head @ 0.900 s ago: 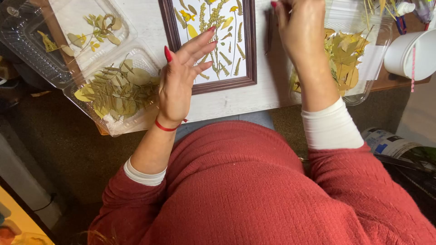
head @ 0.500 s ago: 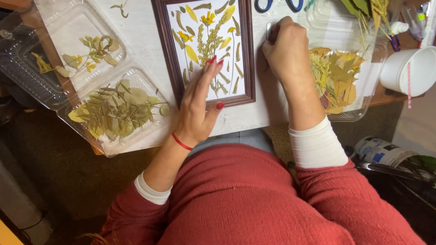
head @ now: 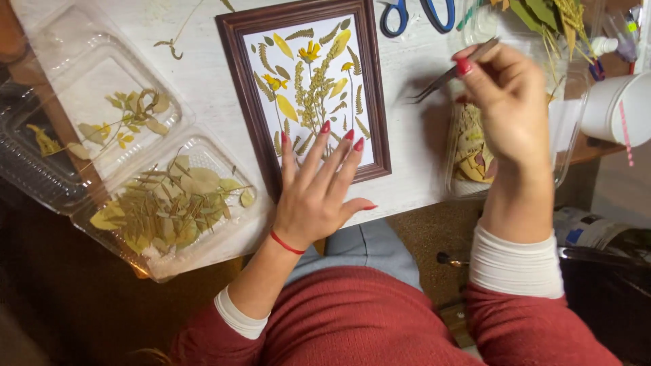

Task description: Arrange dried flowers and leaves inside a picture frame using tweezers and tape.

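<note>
Clear plastic trays [head: 203,224] of pressed leaves lie left of the brown picture frame [head: 308,88] on the white worktop [head: 413,74]. On the frame's lower edge rests the left hand [head: 315,193], its grip released, fingers spread flat over the pressed-flower picture. Right of the frame, the right hand [head: 505,108] pinches metal tweezers [head: 447,74], tips pointing toward the frame, above another leaf-filled tray [head: 468,146]. Blue-handled scissors [head: 413,15] lie beyond the frame's top right corner.
</note>
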